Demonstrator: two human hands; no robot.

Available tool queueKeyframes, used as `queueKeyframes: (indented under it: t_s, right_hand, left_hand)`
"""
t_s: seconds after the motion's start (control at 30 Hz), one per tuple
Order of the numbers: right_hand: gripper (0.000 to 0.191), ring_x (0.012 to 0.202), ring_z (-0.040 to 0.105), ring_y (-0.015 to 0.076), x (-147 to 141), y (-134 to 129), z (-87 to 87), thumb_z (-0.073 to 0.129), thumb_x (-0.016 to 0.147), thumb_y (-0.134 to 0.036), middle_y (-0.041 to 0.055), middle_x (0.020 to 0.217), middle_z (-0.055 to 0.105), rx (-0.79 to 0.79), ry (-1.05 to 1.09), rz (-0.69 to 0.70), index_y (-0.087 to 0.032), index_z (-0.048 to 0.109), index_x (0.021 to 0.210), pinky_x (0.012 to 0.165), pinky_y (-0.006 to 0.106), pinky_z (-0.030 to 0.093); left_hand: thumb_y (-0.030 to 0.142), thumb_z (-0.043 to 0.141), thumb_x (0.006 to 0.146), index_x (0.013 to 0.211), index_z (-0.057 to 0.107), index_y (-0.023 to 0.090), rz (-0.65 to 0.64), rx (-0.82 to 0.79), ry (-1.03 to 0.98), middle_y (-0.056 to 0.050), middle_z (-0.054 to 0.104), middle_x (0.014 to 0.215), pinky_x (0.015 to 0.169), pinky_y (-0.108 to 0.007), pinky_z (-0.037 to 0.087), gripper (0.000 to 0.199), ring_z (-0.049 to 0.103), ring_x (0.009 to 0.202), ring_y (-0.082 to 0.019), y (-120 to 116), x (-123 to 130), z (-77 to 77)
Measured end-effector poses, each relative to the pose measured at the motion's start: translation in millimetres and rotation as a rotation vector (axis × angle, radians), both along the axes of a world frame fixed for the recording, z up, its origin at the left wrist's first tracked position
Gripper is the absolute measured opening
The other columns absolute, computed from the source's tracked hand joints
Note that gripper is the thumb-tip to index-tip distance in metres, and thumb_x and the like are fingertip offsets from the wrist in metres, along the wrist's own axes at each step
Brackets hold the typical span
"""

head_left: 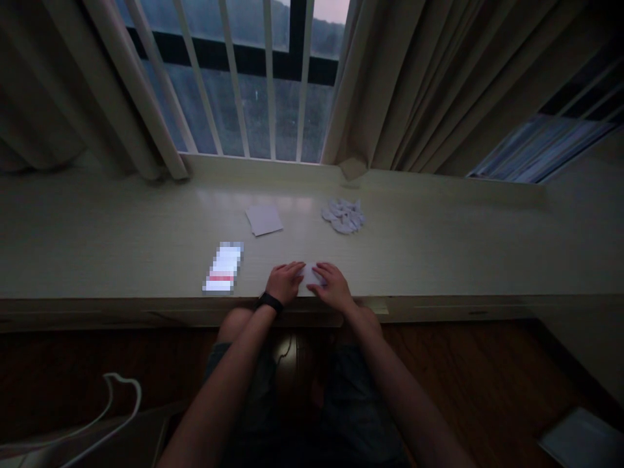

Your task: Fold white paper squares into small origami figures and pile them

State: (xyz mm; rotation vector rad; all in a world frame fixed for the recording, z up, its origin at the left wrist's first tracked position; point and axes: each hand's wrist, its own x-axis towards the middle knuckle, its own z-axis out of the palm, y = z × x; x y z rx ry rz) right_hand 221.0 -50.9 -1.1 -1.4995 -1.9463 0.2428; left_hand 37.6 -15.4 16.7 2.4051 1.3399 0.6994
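- Left hand [285,283] and right hand [331,286] meet over a small white paper [309,275] at the worktop's [439,247] near edge.
- Left fingers curl, right thumb and fingers part; both touch the paper, though whether either pinches it cannot be told.
- From the paper, squares [264,221] lie at eleven o'clock, a crumpled white pile [344,216] at one, a phone [224,268] at nine.

Probably a room in a home: long curtains [424,84] hang on both sides of a window [253,110] with pale bars [270,97], a long counter [439,234] runs beneath, and the dark floor [463,370] looks wooden.
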Motion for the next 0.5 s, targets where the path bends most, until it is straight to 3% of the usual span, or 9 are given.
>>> queueKeyframes:
  t_s: [0.13, 0.33, 0.5]
  right_hand:
    - [0.042, 0.114, 0.050, 0.0249, -3, -4, 2.5, 0.068, 0.074, -0.036, 0.0102, 0.118, 0.061, 0.019, 0.006, -0.010, -0.021, 0.063, 0.114, 0.102, 0.044, 0.034]
    - [0.056, 0.126, 0.041, 0.0266, -4, -5, 3.2, 0.070, 0.072, -0.043, 0.0113, 0.134, 0.050, 0.042, -0.089, 0.045, -0.021, 0.058, 0.122, 0.106, 0.046, 0.029]
    - [0.044, 0.121, 0.046, 0.0264, -5, -6, 2.2, 0.066, 0.075, -0.044, 0.0108, 0.126, 0.057, 0.025, -0.109, 0.037, -0.021, 0.063, 0.113, 0.106, 0.047, 0.028]
  left_hand:
    - [0.023, 0.052, 0.086, 0.116, 0.059, 0.022, 0.037, 0.026, -0.074, -0.005, 0.059, 0.124, 0.099, -0.034, 0.041, 0.031, 0.055, 0.112, -0.017, 4, -2, -6.1]
    - [0.020, 0.051, 0.085, 0.112, 0.062, 0.021, 0.027, 0.015, -0.110, -0.004, 0.063, 0.117, 0.098, -0.032, 0.043, 0.029, 0.057, 0.108, -0.016, 5, -3, -11.8]
    - [0.017, 0.050, 0.085, 0.109, 0.062, 0.021, 0.053, 0.003, -0.134, -0.005, 0.063, 0.116, 0.097, -0.032, 0.044, 0.027, 0.056, 0.108, -0.016, 6, -3, -12.5]
